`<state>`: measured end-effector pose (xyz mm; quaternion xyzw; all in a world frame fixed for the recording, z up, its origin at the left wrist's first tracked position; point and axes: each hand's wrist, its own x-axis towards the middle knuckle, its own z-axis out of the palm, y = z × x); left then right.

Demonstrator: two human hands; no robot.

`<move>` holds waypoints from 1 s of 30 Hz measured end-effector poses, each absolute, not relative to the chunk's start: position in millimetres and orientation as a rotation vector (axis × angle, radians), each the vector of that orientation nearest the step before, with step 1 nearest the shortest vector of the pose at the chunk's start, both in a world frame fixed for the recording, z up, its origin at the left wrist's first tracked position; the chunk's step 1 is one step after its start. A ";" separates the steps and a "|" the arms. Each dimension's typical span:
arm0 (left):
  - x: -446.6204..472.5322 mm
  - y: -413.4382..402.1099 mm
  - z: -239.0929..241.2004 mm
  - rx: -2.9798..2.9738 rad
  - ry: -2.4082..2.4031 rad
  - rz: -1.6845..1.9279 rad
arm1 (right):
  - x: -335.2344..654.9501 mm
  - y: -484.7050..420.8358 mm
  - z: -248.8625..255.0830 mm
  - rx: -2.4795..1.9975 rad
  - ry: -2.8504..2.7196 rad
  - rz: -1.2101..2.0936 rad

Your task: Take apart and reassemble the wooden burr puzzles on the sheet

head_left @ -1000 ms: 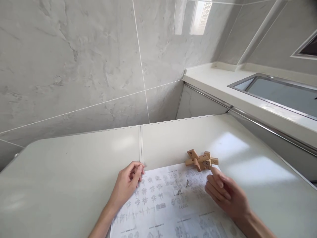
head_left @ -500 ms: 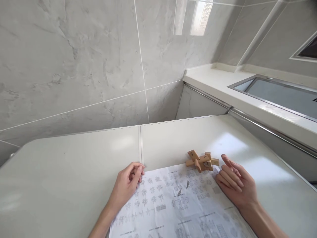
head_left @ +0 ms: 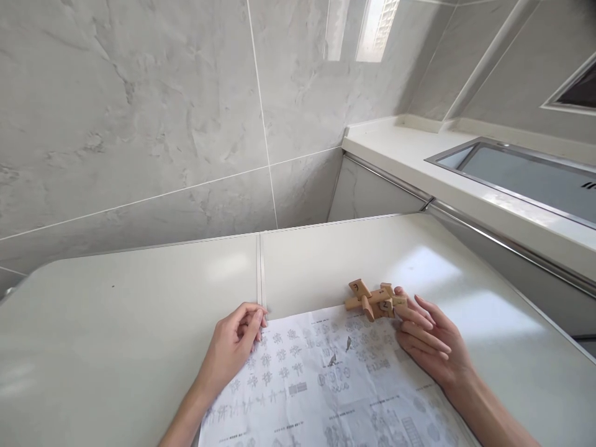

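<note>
A wooden interlocking puzzle (head_left: 372,300), made of several numbered pieces joined at angles, sits at the top edge of a printed paper sheet (head_left: 321,379). My right hand (head_left: 431,338) is palm up just right of it, fingers loosely spread and apart from the thumb. Its fingertips reach the puzzle's right end and seem to touch it. At the sheet's upper left corner, my left hand (head_left: 235,341) has its fingers curled and thumb pressed in, apparently pinching the paper's edge. The fingertips there are partly hidden.
The pale table (head_left: 116,335) has a seam (head_left: 260,267) running across it. Beyond stands a grey tiled wall (head_left: 162,112). To the right is a white counter (head_left: 386,139) with a metal-framed glass panel (head_left: 516,174). Small diagrams cover the sheet, with two dark marks on it.
My right hand has moved left toward the puzzle, its fingers uncurling to reach the right end. The left hand has kept its place on the sheet's corner. The view has shifted slightly.
</note>
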<state>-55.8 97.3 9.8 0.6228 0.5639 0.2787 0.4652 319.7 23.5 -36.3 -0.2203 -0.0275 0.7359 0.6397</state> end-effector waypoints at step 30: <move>17.5 31.4 29.8 1.607 0.860 0.408 | 250.5 -29.9 -66.3 -0.257 -0.493 2.262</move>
